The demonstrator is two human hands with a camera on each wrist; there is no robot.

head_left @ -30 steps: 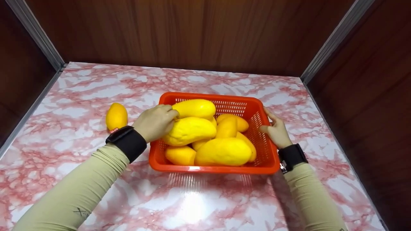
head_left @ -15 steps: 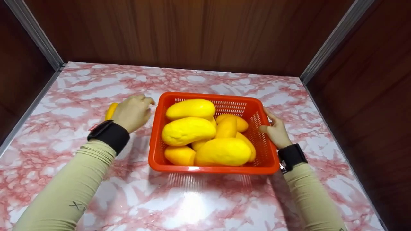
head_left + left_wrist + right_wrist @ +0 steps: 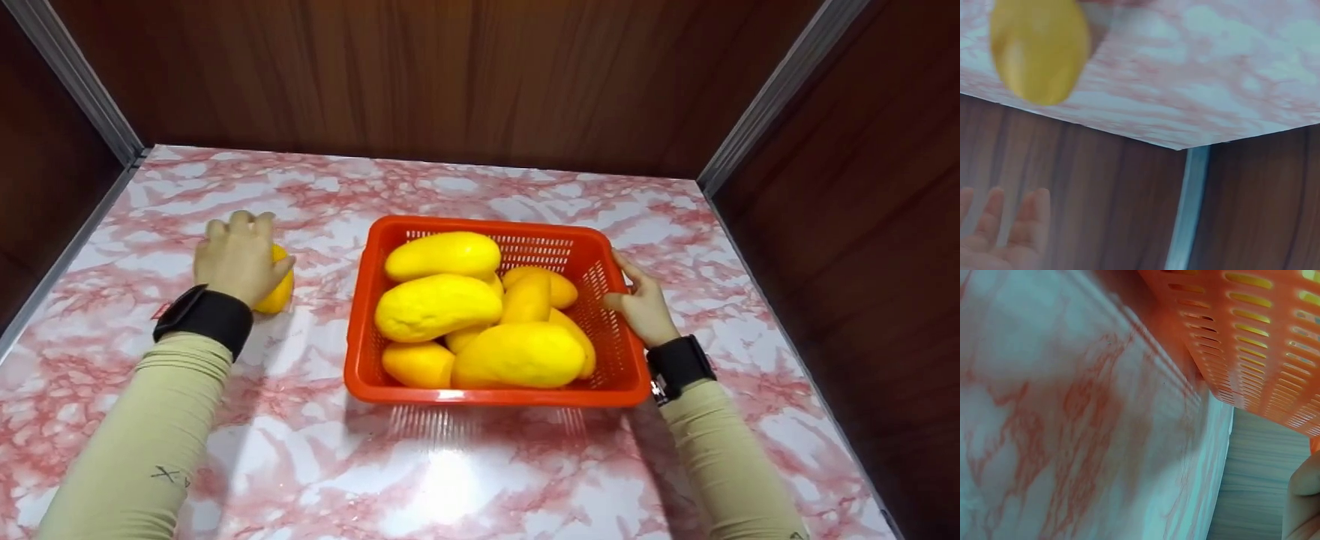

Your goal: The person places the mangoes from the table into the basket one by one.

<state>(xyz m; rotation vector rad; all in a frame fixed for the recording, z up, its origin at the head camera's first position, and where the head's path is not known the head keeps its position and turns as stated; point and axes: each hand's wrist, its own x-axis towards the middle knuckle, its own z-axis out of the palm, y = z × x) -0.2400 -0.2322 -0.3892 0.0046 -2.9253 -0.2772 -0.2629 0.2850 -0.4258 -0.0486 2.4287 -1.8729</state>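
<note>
- Loose mango (image 3: 279, 286): yellow, lying on the pink-veined marble tabletop (image 3: 465, 480), well left of the orange basket (image 3: 487, 396); mostly covered from above by the left hand (image 3: 238, 259).
- Left hand: laid over the top of the loose mango, fingers draped across it. From the left wrist view, fingers (image 3: 1033, 216) straight and spread, mango (image 3: 1039, 48) blurred beyond them; firm grasp versus mere resting touch not clear, fingers reading as relaxed rather than clenched.
- Right hand (image 3: 641, 304): against the right wall of the basket, thumb and fingers curved onto its rim, holding it. Only a sliver of the hand at the lower right edge of the right wrist view, beside the slotted basket wall (image 3: 1252, 337).
- Basket: set near the middle of the tabletop, piled with yellow mangoes (image 3: 480, 311), largest ones on top and towards the near edge.
- Black wrist bands (image 3: 206, 319) on both arms, beige sleeves (image 3: 142, 442) below them.
- Dark wood panels (image 3: 420, 75) behind and on both sides, metal corner strips (image 3: 772, 82) where panels meet.
</note>
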